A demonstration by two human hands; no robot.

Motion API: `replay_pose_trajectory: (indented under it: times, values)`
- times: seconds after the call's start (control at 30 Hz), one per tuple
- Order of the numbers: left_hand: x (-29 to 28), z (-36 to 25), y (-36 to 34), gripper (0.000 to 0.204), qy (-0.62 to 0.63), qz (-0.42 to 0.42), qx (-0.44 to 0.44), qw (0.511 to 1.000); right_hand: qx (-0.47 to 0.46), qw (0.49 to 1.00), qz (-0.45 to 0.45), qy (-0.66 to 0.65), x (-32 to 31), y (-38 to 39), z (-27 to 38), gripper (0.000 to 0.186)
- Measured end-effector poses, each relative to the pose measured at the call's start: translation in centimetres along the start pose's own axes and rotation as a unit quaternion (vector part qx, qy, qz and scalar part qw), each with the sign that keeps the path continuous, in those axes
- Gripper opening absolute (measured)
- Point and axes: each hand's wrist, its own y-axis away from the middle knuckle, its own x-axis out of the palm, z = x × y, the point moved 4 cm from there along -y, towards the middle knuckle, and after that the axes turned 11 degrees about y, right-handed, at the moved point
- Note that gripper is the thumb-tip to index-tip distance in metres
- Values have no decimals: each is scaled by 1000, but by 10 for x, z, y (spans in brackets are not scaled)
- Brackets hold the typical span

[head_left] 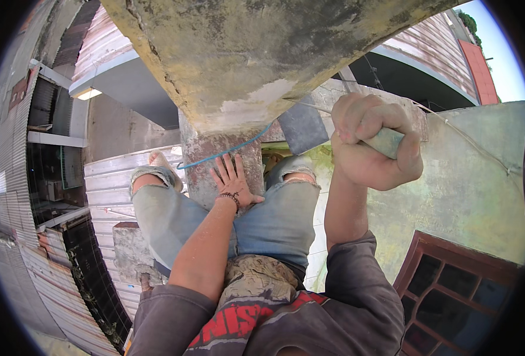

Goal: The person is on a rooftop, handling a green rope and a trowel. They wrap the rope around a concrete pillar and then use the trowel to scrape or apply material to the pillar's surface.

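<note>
My right hand [376,142] is raised at the right, its fingers wrapped round the pale greenish handle [387,142] of a scraper. The scraper's thin blade [316,107] is seen edge-on, and its tip meets the lower right edge of a weathered concrete beam [239,56]. A paler, bare-looking patch [256,98] shows on the beam close to that tip. Lower down, my left hand [234,181] lies flat with fingers spread on the worn reddish wall top [206,172] between my legs. Nothing is held in it.
A blue cord [227,151] crosses the wall top just beyond my left fingers. I sit astride the wall, high above ribbed metal roofing [105,184] at the left. On the right stand a greenish wall [470,178], a hanging cable [470,139] and a brown-framed window [452,291].
</note>
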Motion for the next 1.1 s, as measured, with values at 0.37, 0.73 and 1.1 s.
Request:
replay_pose_trajectory:
  times: [0.37, 0.73, 1.1]
  values:
    - [-1, 2, -3, 150, -14, 9, -6, 1000, -75, 995, -68, 12, 5, 23, -8, 56]
    - [0, 4, -2, 150, 1, -8, 3, 1000, -102, 980, -18, 171, 34, 36, -20, 49]
    - [-1, 2, -1, 148, -1, -11, -3, 1000, -77, 990, -19, 118, 29, 37, -18, 50]
